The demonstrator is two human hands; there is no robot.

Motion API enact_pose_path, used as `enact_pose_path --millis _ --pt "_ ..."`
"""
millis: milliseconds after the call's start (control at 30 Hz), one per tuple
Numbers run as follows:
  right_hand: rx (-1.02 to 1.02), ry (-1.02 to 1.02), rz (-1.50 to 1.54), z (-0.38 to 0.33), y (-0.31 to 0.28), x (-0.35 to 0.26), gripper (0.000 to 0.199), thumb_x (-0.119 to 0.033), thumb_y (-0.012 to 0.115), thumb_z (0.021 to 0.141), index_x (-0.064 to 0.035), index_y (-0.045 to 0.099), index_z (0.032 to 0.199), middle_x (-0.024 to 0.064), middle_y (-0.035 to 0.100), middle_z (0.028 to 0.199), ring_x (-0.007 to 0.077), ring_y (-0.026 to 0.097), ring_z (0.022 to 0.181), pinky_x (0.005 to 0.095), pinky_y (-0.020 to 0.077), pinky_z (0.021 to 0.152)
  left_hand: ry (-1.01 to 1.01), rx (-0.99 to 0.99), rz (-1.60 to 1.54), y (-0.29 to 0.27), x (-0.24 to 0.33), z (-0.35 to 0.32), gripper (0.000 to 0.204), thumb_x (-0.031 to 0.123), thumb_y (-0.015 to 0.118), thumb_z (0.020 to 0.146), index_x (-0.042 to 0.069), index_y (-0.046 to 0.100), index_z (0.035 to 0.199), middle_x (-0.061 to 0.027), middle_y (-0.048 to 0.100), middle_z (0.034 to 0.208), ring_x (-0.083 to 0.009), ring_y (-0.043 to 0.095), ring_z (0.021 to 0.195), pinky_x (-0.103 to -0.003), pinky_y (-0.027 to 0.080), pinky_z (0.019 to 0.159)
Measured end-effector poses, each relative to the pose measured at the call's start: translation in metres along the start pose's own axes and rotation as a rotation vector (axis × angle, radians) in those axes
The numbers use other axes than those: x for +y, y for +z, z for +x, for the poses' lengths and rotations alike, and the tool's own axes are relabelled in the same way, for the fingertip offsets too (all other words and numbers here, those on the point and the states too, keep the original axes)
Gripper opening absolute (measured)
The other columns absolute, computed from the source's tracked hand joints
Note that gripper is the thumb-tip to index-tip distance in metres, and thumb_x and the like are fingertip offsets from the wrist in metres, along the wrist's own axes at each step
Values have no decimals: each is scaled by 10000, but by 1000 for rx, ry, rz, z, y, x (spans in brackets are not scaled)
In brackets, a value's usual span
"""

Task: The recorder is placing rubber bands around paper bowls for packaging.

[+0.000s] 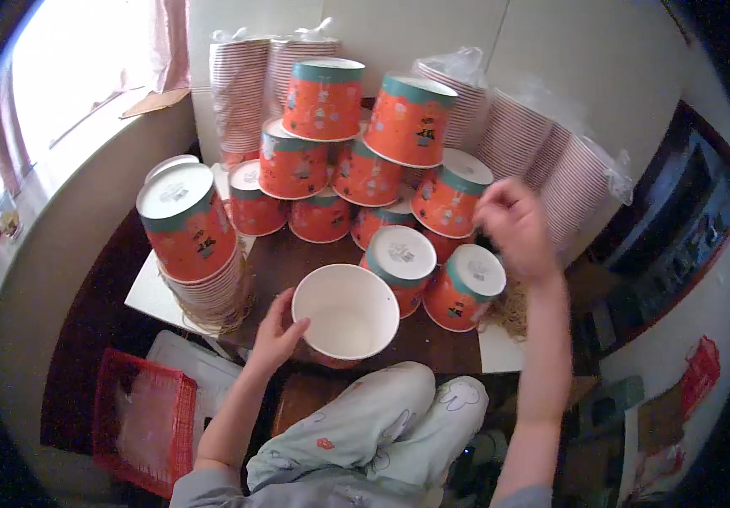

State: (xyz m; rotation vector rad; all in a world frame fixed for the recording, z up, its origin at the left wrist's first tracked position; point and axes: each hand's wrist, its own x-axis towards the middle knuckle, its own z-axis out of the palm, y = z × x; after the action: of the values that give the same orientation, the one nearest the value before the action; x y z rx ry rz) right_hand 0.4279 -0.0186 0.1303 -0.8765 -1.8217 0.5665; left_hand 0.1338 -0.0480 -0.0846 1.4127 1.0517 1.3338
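Note:
My left hand point(281, 332) grips the rim of a paper bucket point(382, 315), thumb over the edge. The bucket is tilted mouth up toward me, its white inside bare, near the table's front edge. My right hand point(518, 230) is raised at the right, blurred, with fingers curled together; whether anything small is between them I cannot make out. Just left of it, an orange bucket with a green band point(447, 203) stands upside down on the pile. Below it are two more upturned buckets, one nearer the middle point(397, 279) and one at the right point(458, 298).
Orange buckets are piled upside down on the dark table point(276, 254). Bagged stacks of nested buckets point(238, 93) line the wall. At the left, a bucket stack point(187, 224) rests beside tan strands. More strands point(510, 311) lie at the right. A red basket point(183, 423) stands lower left.

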Motion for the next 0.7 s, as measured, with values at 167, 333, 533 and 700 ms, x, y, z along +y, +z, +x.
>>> enact_pose_path --millis 167,333,533,700 --pt "-432 36 -106 -29 122 22 126 -100 570 751 -8 560 837 114 588 763 189 583 669 294 459 614 -39 -82 -149 -4 -16 -4 524 10 501 756 1 330 1251 -96 465 1160 -150 460 1052 -271 375 881" --pt "-490 16 -100 -67 174 46 149 -105 584 736 -17 584 857 139 603 768 246 598 707 327 465 635 -100 -158 -137 4 -18 -20 476 70 485 806 38 342 1259 -52 508 1085 -110 497 961 -247 429 782" --pt "-516 149 -245 -93 181 56 144 -146 553 757 -42 608 840 130 606 782 278 589 723 355 458 658 -42 -139 -183 7 -8 -32 434 102 475 836 14 328 1235 -61 458 1133 -111 452 1001 -261 371 854" --pt "-472 108 -247 -109 185 69 129 -144 553 751 -44 604 814 121 602 777 276 583 720 363 455 649 1 -177 -365 3 -31 -34 253 47 451 817 38 357 1052 -116 406 1171 -167 387 1093 -298 300 927"
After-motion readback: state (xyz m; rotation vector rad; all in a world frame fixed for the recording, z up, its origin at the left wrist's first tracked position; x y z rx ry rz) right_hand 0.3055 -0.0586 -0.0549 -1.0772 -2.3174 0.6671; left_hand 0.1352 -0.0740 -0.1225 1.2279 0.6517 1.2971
